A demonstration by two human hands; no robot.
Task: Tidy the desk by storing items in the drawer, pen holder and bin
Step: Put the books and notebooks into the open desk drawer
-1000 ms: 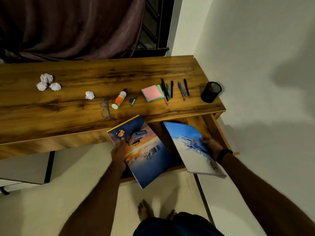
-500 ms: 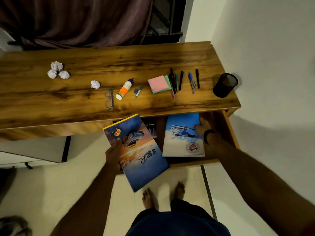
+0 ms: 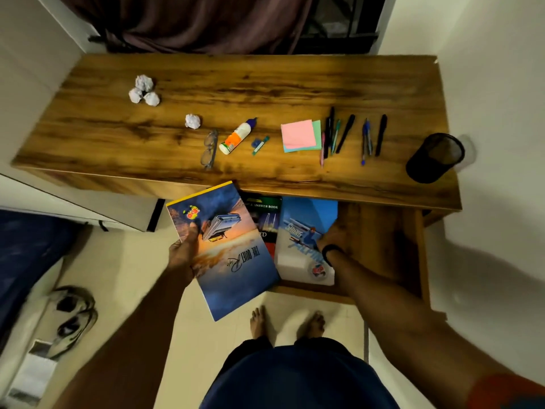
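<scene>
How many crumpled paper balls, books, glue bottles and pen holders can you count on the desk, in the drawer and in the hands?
Crumpled paper balls: 4
Books: 3
Glue bottles: 1
Pen holders: 1
Total: 9

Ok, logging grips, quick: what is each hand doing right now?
Left hand: closed on the sunset notebook, held over the drawer edge.
Right hand: on the blue skiing notebook in the drawer; grip cannot be told.
</scene>
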